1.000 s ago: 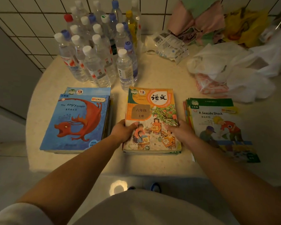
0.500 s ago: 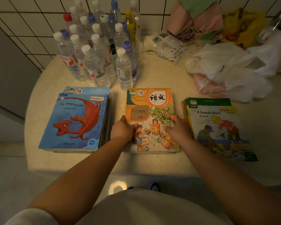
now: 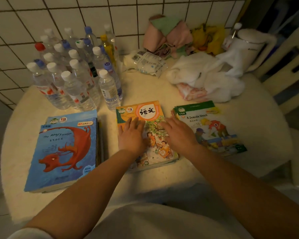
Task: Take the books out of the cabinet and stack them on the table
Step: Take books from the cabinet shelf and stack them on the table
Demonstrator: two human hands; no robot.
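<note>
Three stacks of books lie on the round cream table [image 3: 162, 87]. The middle stack is topped by an orange Chinese textbook [image 3: 145, 111]. My left hand [image 3: 131, 137] lies flat on its cover with fingers straight. My right hand [image 3: 178, 133] lies flat on the cover's right side, fingers spread and pointing left. To the left sits a blue stack topped by "The Angry Dragon" [image 3: 66, 149]. To the right sits a stack topped by the green "A Seaside Shock" [image 3: 212, 126]. No cabinet is in view.
Several water bottles [image 3: 76, 73] crowd the table's back left against a tiled wall. White cloths [image 3: 207, 76], a plastic packet [image 3: 148, 63], pink and yellow fabrics [image 3: 169, 35] and a white kettle [image 3: 248, 47] fill the back right. A chair [image 3: 290, 66] stands at the right.
Both hands have let go of the middle stack's side edges and slid up onto the orange cover, fingers now flat. The camera has tilted up, showing more wall.
</note>
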